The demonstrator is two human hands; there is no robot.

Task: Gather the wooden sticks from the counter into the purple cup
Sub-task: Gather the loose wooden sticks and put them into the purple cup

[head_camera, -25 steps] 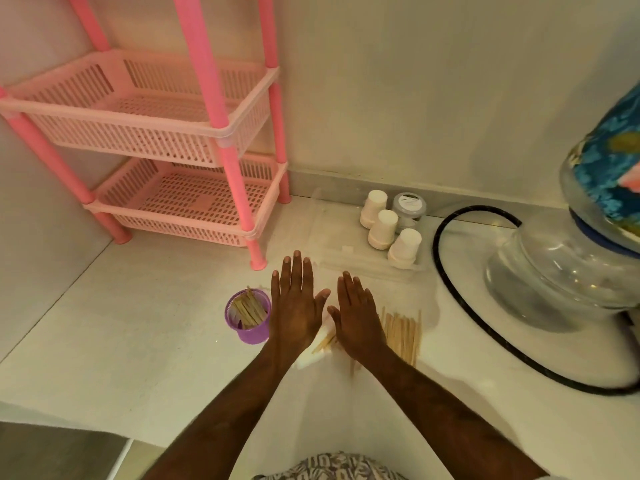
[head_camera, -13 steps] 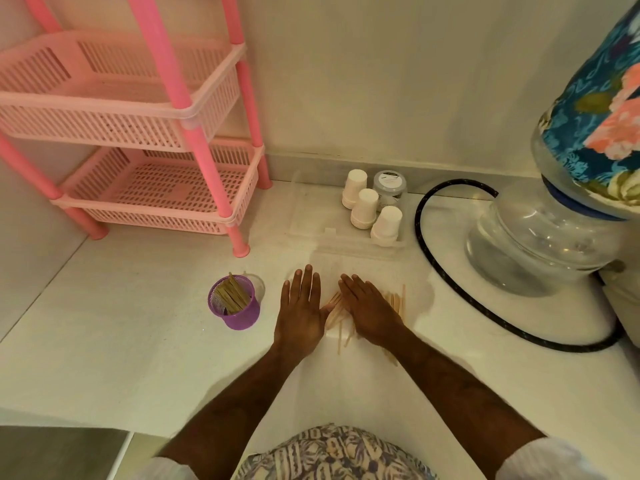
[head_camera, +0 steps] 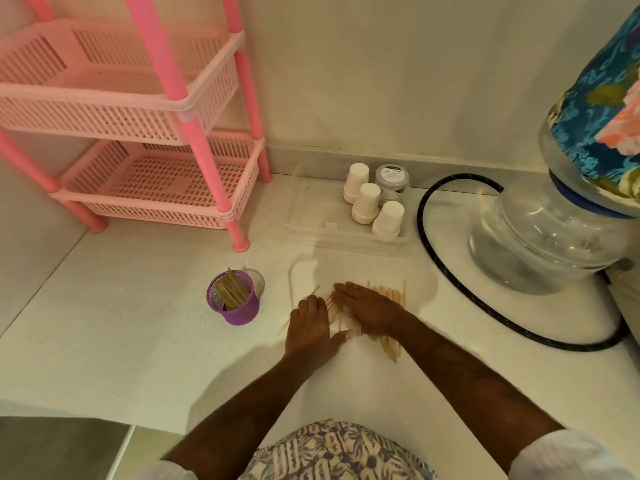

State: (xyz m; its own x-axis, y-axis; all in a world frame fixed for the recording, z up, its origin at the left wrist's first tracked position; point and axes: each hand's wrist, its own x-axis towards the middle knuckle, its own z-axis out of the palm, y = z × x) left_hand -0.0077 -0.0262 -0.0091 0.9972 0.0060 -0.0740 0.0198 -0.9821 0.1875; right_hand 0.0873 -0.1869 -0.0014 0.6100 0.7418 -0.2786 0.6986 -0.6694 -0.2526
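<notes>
The purple cup stands on the white counter, holding several wooden sticks. To its right, loose wooden sticks lie spread flat. My left hand rests palm down on the left edge of the pile, fingers curling onto the sticks. My right hand lies flat on top of the pile, covering most of it. Sticks show between the two hands and stick out past my right hand. Neither hand has lifted a stick.
A pink two-tier basket rack stands at the back left. Three white paper cups and a grey tub sit in a clear tray behind the sticks. A black hose loops around a clear water jar on the right.
Both hands have drawn back toward me and closer together over the sticks. My left hand has gone from flat with spread fingers to curled at the pile's edge.
</notes>
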